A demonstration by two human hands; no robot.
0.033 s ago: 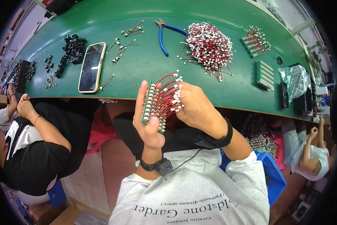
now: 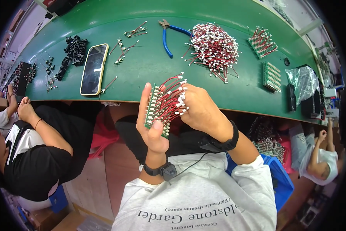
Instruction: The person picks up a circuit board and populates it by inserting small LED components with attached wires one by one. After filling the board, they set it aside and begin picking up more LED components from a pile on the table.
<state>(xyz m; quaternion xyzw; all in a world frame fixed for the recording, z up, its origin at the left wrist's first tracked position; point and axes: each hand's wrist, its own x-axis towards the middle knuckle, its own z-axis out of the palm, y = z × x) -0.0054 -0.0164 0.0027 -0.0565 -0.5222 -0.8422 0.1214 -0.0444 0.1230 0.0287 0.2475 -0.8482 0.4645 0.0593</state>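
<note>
My left hand [image 2: 153, 134] grips a green circuit board panel [image 2: 153, 106] above my lap, its thumb on the near end and the fingers behind. Small white connectors run along the panel. Red wires with white plugs [image 2: 179, 101] fan out from it to the right. Against those plugs is my right hand [image 2: 200, 107], its fingers curled closed. What its fingertips hold is hidden behind the knuckles and plugs. Beyond my hands, a big heap of red wires with white plugs [image 2: 215, 48] lies on the green table [image 2: 150, 73].
Blue-handled cutters [image 2: 166, 38] lie beside the heap. Leftward are a phone [image 2: 94, 69], loose wired pieces [image 2: 123, 50] and black parts [image 2: 76, 50]. Rightward are a wired panel [image 2: 262, 44], stacked panels [image 2: 272, 77] and a clear plastic bag [image 2: 304, 82]. People sit on both sides.
</note>
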